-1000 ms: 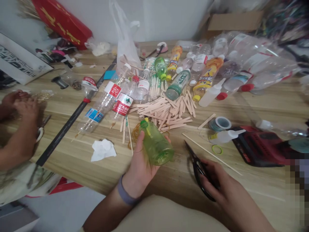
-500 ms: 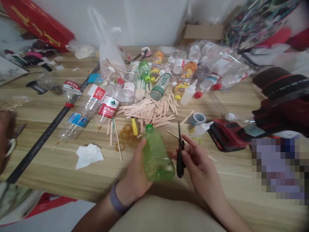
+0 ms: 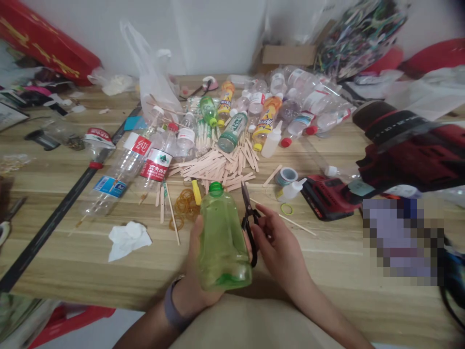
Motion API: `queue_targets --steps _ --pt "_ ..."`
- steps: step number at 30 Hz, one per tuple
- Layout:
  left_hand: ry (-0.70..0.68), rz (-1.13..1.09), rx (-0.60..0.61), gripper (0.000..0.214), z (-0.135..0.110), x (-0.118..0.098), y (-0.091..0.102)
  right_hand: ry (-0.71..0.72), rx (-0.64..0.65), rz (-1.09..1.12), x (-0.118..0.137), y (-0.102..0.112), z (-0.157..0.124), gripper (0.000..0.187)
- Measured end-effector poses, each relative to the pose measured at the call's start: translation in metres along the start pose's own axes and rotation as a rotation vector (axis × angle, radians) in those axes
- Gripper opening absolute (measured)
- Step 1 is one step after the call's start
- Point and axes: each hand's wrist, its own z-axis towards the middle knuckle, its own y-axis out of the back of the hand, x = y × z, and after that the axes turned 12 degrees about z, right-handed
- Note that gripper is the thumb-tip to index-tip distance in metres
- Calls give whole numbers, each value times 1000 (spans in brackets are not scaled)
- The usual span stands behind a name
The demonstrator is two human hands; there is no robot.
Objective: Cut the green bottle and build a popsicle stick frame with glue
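1. Green bottle (image 3: 222, 242): small, translucent plastic, green cap on, held upright above the near edge of the table (image 3: 72, 271), in front of the person's lap.
2. Left hand (image 3: 194, 286) is wrapped round the bottle's lower body from behind, in a firm grasp, with a band on the wrist.
3. Right hand (image 3: 281, 245) grips black scissors (image 3: 249, 218) by the handles. The blades point up and away, just beside the bottle's right shoulder, and look closed. I cannot tell whether they touch the plastic.
4. Progress, as a judgement: the bottle looks whole, with no cut or hole visible and the cap still screwed on. The tool is only brought alongside, so any cutting is all still to do.
5. Nearby: rubber bands (image 3: 185, 203) and a yellow stick (image 3: 196, 192) just beyond the bottle, a pile of craft sticks (image 3: 218, 165) farther back, and a crumpled tissue (image 3: 129, 238) to the left. A small glue bottle (image 3: 290, 190) and a tape roll (image 3: 286, 176) lie to the right.
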Motion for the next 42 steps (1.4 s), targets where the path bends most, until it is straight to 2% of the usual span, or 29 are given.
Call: queue_targets --steps 3,5,10,15,17,20,24,29,35,40,42 --pt "-73 52 20 55 -4 -4 -5 74 -53 -178 -6 4 -2 30" --pt "-64 64 29 56 -6 -5 -6 132 -58 -306 -8 5 -3 29" --pt "-15 69 68 57 -4 1 -5 248 -5 -573 0 5 0 19" --pt "-27 17 67 61 -7 1 -7 331 76 -696 2 8 8 19" --pt "-21 17 -18 60 -10 -5 -10 349 76 -694 -3 15 12 21" --pt "-26 -48 -215 54 -10 -19 -13 374 19 -630 -9 27 17 30" --pt "-173 -185 -401 41 -3 -36 -13 430 -19 -324 1 38 16 24" --pt "-305 -168 -422 38 2 -46 -9 404 14 -131 26 41 10 25" --pt "-334 -109 -438 34 6 -46 -8 492 141 -203 38 33 8 32" --pt "-337 -122 -437 39 9 -44 -12 485 236 -184 38 21 7 18" --pt "-340 -117 -441 40 9 -43 -14 511 231 -226 39 18 7 16"
